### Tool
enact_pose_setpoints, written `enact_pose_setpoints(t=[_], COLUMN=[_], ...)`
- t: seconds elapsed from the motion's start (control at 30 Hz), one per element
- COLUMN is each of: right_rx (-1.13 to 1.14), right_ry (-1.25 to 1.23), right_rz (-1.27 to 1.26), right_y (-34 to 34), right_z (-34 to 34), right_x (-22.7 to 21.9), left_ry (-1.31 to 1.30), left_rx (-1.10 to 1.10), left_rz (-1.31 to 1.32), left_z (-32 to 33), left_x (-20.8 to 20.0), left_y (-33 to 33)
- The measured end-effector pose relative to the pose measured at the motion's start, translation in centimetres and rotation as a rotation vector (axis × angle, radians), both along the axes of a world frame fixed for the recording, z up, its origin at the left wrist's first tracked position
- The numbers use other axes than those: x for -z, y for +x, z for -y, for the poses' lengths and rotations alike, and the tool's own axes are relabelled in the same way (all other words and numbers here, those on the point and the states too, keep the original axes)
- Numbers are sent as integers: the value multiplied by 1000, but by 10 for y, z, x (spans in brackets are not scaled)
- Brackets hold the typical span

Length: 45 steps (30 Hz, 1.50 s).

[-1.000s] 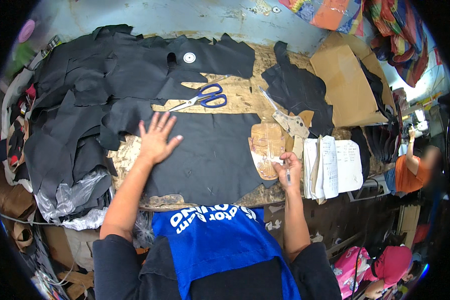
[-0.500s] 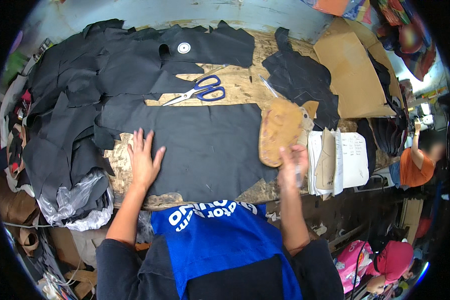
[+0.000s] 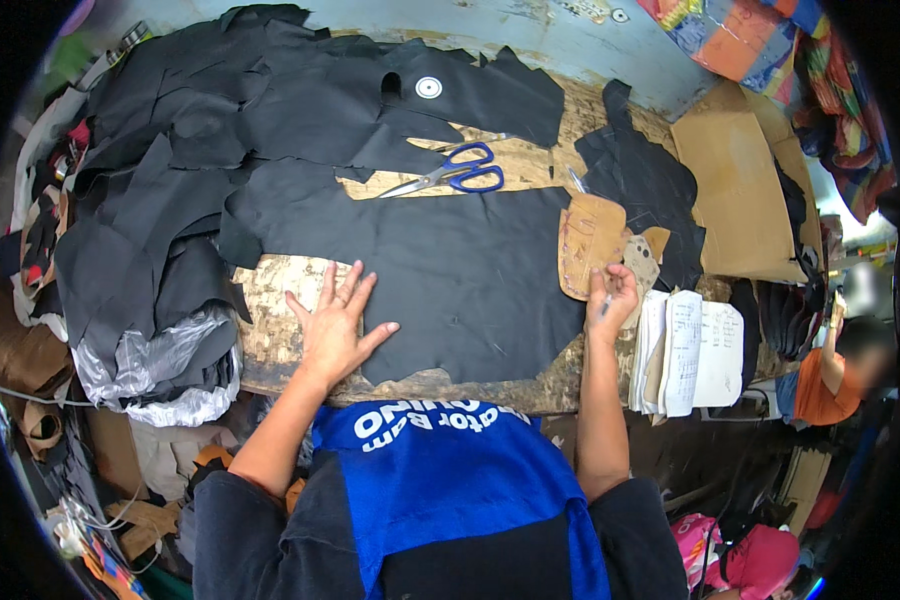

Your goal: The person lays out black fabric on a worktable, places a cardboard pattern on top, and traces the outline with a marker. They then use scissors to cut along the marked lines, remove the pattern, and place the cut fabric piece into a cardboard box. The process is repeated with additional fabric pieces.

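Note:
A black leather-like sheet (image 3: 470,270) lies spread on the worn wooden table. My left hand (image 3: 338,325) presses on its left edge and the bare wood beside it, fingers spread. At the sheet's right edge is a tan pattern piece (image 3: 592,235) with reddish marks along its border. My right hand (image 3: 615,295) pinches that piece by its lower right corner, and a slim pen (image 3: 605,306) sits within the same hand. Smaller pattern pieces (image 3: 642,262) lie partly under and beside the tan one. Blue-handled scissors (image 3: 460,172) rest beyond the sheet, blades to the left.
Heaped black material (image 3: 180,150) covers the left and back, with a white disc (image 3: 428,88) on it. Plastic wrapping (image 3: 160,375) hangs at the left. Papers (image 3: 715,345), black scraps (image 3: 650,165) and a cardboard box (image 3: 735,190) stand right. A person in orange (image 3: 832,375) is farther right.
The view has shifted, so the table appears farther right. The tan piece looks smaller and turned, with my right hand still at its lower corner. My left hand stays spread at the sheet's left edge.

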State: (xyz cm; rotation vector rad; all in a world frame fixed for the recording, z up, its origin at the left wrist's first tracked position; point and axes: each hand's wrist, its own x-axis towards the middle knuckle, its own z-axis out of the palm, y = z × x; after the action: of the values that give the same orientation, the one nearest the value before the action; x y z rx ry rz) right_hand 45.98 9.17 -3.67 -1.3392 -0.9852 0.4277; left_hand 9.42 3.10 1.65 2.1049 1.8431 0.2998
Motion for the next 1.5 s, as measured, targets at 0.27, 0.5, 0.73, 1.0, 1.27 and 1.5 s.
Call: enact_pose_setpoints(t=[0.27, 0.5, 0.73, 1.0, 1.27, 1.5], right_rx=[-341, -578, -822, -814, -769, -758], right_ry=[-143, -155, -116, -129, -98, -72], right_rz=[-209, 729, 809, 828, 833, 833], right_y=[-138, -145, -160, -158, -158, -159], right_z=[41, 40, 24, 25, 27, 28], right_x=[-46, -62, -37, -33, -31, -34], left_ry=[204, 108, 93, 242, 118, 180], left_rx=[-189, -39, -36, -510, -454, -435], left_rz=[134, 65, -95, -55, 1384, 1236], left_z=[-8, -7, -28, -90, -86, -81], left_x=[9, 12, 16, 1, -35, -35], left_y=[-11, -5, -25, -106, -146, -148])
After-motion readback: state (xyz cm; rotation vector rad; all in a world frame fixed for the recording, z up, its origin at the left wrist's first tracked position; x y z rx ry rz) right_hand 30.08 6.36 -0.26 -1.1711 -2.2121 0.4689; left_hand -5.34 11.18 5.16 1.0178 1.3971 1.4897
